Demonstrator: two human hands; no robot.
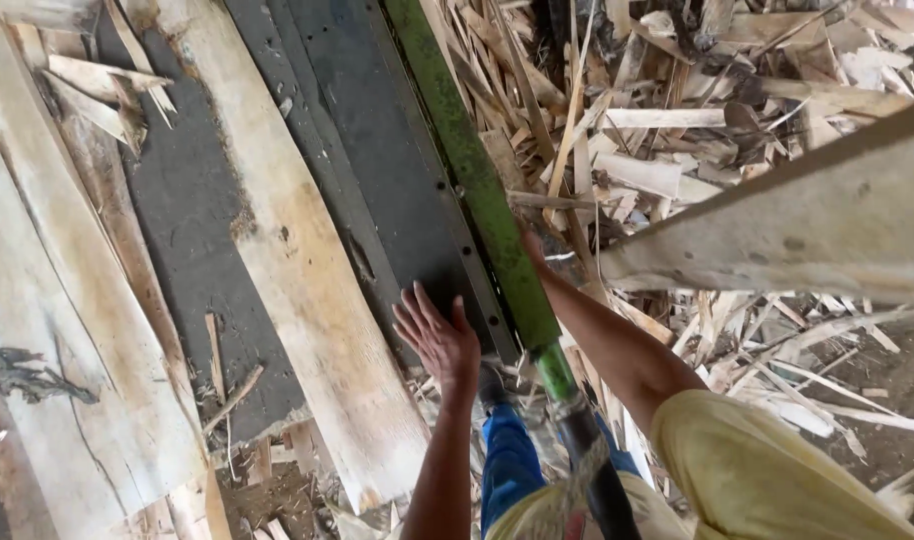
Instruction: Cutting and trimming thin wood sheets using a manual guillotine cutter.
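Left hand (437, 338) spread flat, fingers released, resting on the dark tabletop (392, 150) beside a pale veneer strip (297, 270). Right hand (533, 245) reaches behind the green bar (477, 180); I cannot tell its grip. Wood scraps (677, 130) heaped right.

— Open room ahead of the left hand (439, 340)?
— Some: bare dark belt (397, 170), flat, running on between the pale veneer sheet (307, 280) and the green bar (477, 185).
— To the right?
— Blocked by that bar, slanting across just beside the fingers. Beyond it, right hand (533, 245) partly hidden, hemmed by a heap of wood offcuts (677, 130) and a grey plank (807, 225) overhead.
— Further left?
— Overlapping veneer, with loose splinters (227, 385) on the dark strip.
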